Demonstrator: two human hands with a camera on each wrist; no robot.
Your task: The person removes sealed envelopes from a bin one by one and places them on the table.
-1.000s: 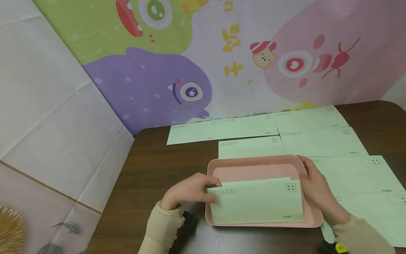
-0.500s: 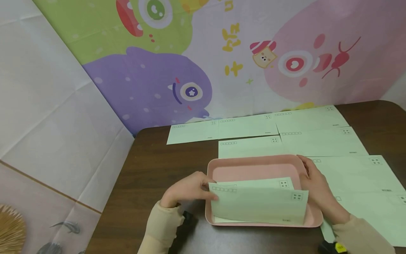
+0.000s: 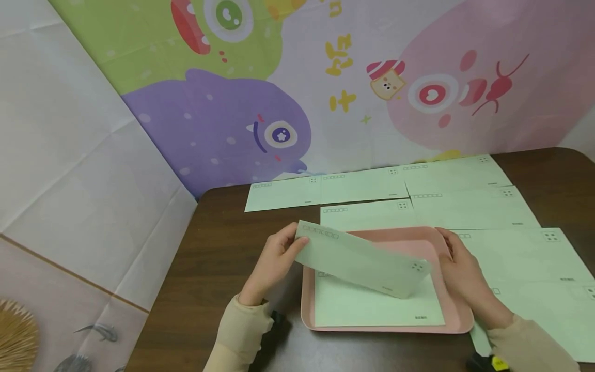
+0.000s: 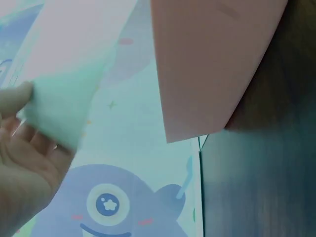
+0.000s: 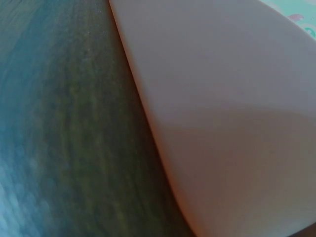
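My left hand (image 3: 274, 261) pinches the left end of a pale green envelope (image 3: 355, 258), thumb on its front. The envelope slants across the pink tray (image 3: 457, 316), its left end higher. In the left wrist view the same envelope (image 4: 61, 106) is blurred between thumb and fingers. More envelope (image 3: 376, 312) lies flat in the tray, partly covered by the held one. My right hand (image 3: 467, 279) grips the tray's right side at the rim. Only the tray's outer wall (image 5: 222, 123) and the table show in the right wrist view; the right hand is out of it.
Several envelopes (image 3: 474, 206) lie in rows on the dark wooden table (image 3: 223, 237), behind and right of the tray. A cartoon-printed cloth (image 3: 344, 139) hangs along the back edge. White panels (image 3: 93, 170) stand at left. A black object with a yellow label (image 3: 488, 361) is by the right sleeve.
My left hand has lifted the front envelope up and away from the one in the tray, tilting its left end upward. The right hand and tray stay put.
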